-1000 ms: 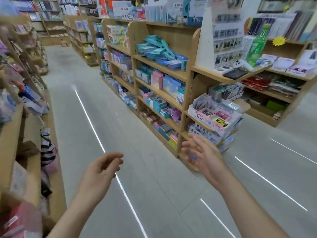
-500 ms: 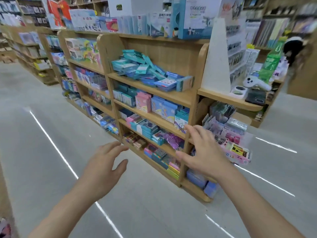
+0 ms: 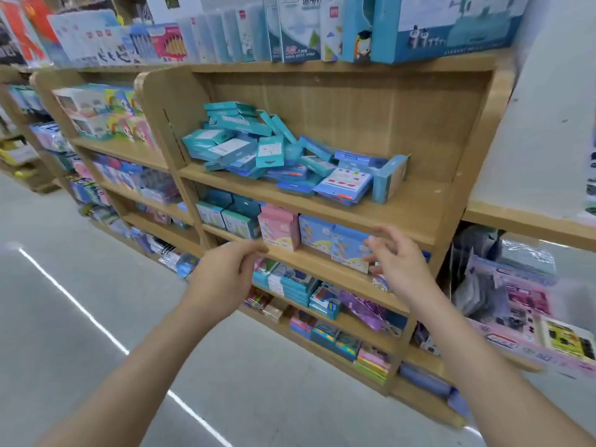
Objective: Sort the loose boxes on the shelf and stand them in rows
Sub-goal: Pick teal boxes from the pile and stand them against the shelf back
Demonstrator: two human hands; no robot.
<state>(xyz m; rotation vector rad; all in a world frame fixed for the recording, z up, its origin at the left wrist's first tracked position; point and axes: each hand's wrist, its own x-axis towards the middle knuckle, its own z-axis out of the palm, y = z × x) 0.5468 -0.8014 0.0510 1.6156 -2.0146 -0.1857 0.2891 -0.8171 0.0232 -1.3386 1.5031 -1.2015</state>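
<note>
A loose heap of teal boxes (image 3: 237,137) and blue boxes (image 3: 342,185) lies jumbled on a wooden shelf (image 3: 403,204); one blue box (image 3: 390,179) stands upright at the heap's right end. Both my hands hover in front of the shelf below, under the heap. My left hand (image 3: 225,272) has loosely curled fingers and holds nothing. My right hand (image 3: 396,262) has spread, relaxed fingers and holds nothing. Neither hand touches a box.
The shelf below carries upright teal, pink (image 3: 279,230) and blue (image 3: 335,243) boxes in a row. Lower shelves hold more stationery packs. Large boxes (image 3: 435,27) stand on top of the unit. A display tray (image 3: 529,321) of packets juts out at right. Grey aisle floor (image 3: 80,317) lies at left.
The view has closed in on the shelf unit. Both hands have risen and moved forward, from floor level up to the shelf just under the jumbled heap.
</note>
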